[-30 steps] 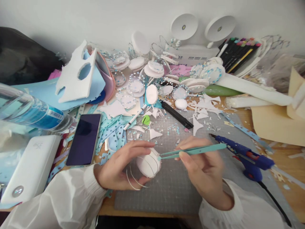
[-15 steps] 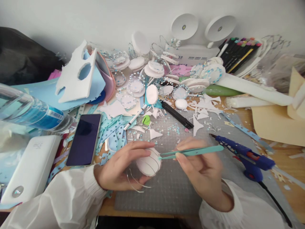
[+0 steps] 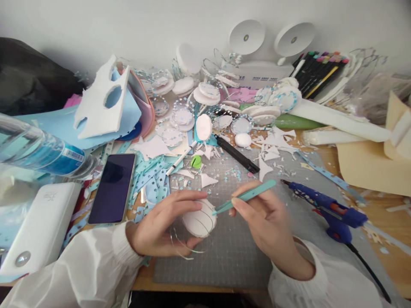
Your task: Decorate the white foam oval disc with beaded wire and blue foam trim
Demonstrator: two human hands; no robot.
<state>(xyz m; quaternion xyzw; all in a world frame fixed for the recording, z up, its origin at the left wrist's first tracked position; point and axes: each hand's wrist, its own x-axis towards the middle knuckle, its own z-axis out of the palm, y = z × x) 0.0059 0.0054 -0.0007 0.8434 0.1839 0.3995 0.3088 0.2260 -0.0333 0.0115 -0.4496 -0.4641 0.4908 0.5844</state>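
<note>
The round white foam disc (image 3: pixel 199 220) sits above the grey gridded cutting mat (image 3: pixel 231 256), pinched by the left hand (image 3: pixel 157 222): the fingers arch over its far edge, the thumb lies at its near edge. Taking the disc as the clock's centre and the wall as twelve, the left forearm comes in from between eight and nine, and thin pale wires (image 3: pixel 183 254) curl from the disc past that thumb. The right hand (image 3: pixel 265 220), at three with its forearm slanting in from four, pinches one pair of teal metal tweezers (image 3: pixel 248 194) between thumb and fingers; the tweezer tips meet the disc's right edge, and whether they hold a scrap I cannot tell.

Outward at twelve, one bright green rounded piece (image 3: pixel 196 161) lies among white foam offcuts (image 3: pixel 208 180), between the disc and a heap of decorated foam rounds too tangled to count. One black slim tool (image 3: pixel 236 154) lies at one; two white dish-shaped lamp heads (image 3: pixel 246 37) stand beyond. One dark blue glue gun (image 3: pixel 340 214) rests at three. One dark-screened phone (image 3: pixel 112 188) lies between nine and ten, one white plastic power bank (image 3: pixel 43 226) at nine, one clear blue-labelled bottle (image 3: pixel 48 147) at ten.
</note>
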